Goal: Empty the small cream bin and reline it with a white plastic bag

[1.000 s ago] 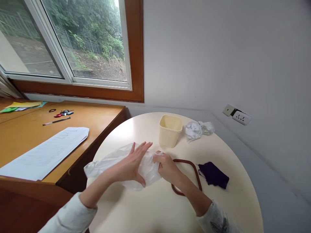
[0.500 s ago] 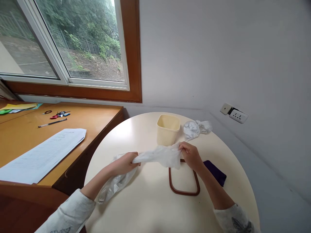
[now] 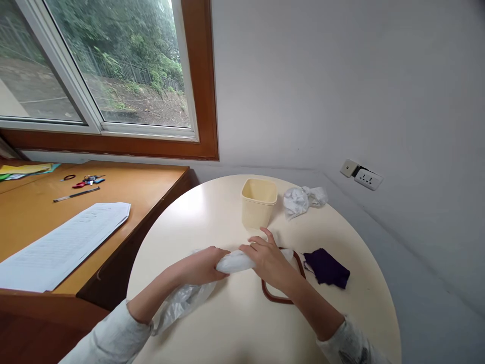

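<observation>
A translucent white plastic bag [image 3: 235,261] is bunched lengthwise between my two hands, above the round table. My left hand [image 3: 204,265] is closed around its gathered middle, and the rest of the bag droops onto the table under my left wrist. My right hand [image 3: 270,257] lies over the other end with its fingers curved round the plastic and one finger raised. Beneath my right hand and forearm is a brown rounded frame [image 3: 278,298], partly covered. A cream square bin [image 3: 257,208] stands upright just beyond my hands.
A knotted white plastic bag [image 3: 297,201] lies right of the bin. Dark purple cloth [image 3: 328,268] rests right of the frame. On the wooden desk [image 3: 144,187] at left are papers [image 3: 71,242], a pen [image 3: 77,194] and keys [image 3: 91,179]. A socket [image 3: 368,178] is on the wall.
My right hand has moved left along the bag, closer to my left hand, and the stretched section has become a short bunch. More of the purple cloth shows.
</observation>
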A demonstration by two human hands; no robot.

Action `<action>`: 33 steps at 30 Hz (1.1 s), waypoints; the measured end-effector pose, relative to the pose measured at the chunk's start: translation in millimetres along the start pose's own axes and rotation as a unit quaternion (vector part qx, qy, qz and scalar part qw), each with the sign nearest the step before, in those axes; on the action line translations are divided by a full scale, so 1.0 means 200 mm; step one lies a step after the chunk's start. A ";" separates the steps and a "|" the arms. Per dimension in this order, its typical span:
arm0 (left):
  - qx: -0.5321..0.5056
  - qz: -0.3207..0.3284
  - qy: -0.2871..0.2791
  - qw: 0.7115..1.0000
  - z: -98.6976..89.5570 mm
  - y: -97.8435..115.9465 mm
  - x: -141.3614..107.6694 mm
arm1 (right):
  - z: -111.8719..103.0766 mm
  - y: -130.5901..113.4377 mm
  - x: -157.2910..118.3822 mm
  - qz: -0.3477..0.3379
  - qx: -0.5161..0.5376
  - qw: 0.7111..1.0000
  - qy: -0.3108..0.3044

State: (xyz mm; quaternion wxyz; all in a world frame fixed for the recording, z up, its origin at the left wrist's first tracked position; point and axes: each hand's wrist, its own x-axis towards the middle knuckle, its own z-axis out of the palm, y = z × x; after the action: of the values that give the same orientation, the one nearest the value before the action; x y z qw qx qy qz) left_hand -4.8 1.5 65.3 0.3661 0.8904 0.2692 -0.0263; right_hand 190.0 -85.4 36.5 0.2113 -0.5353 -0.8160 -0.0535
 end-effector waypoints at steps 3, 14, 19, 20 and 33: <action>0.037 -0.008 0.022 0.999 -0.01 -0.03 -0.02 | 0.04 0.09 -0.05 0.033 -0.031 0.999 -0.003; -0.123 -0.045 0.073 0.989 -0.05 -0.22 -0.08 | -0.03 0.42 -0.76 0.352 -0.034 0.931 -0.088; -0.134 -0.038 0.074 0.987 -0.04 -0.19 -0.05 | 0.07 0.57 -0.94 0.438 -0.099 0.888 -0.102; -0.125 -0.037 0.071 0.989 -0.04 -0.19 -0.05 | 0.07 0.59 -0.94 0.452 -0.105 0.880 -0.098; 0.103 -0.017 0.055 0.993 -0.06 0.18 0.05 | -0.24 -0.06 -0.08 0.133 -0.068 0.987 0.055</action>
State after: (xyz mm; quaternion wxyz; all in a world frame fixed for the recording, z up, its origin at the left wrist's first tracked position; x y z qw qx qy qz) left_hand 19.3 -5.8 94.7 0.2568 0.9186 0.3001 -0.0108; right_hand 199.3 -119.0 74.1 0.2243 -0.6485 -0.7190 -0.1100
